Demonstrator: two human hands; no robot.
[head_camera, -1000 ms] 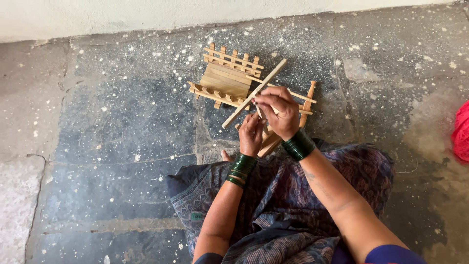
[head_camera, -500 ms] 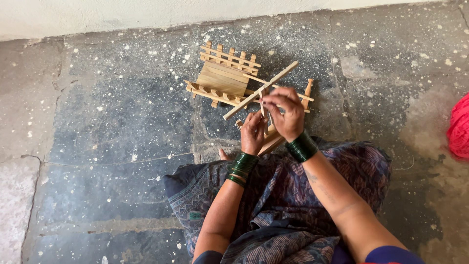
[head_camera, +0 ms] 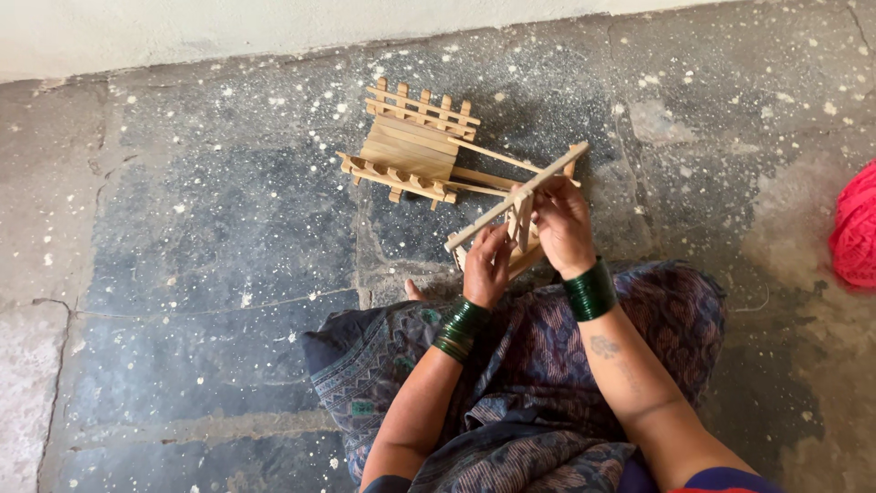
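Small stick frame [head_camera: 514,212], held above the person's lap: light, thin, probably brittle at its glued joints, best gripped on the long rail. Left hand [head_camera: 486,267] pinches its lower end; right hand [head_camera: 561,224] pinches the short uprights. Beyond, on the speckled stone floor [head_camera: 210,228], a slatted stick model [head_camera: 411,146]; red yarn [head_camera: 856,233] well apart, nothing obstructing

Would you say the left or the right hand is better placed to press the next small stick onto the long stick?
Probably the right hand: its fingers already pinch a small stick at the long stick, while the left hand steadies from below.
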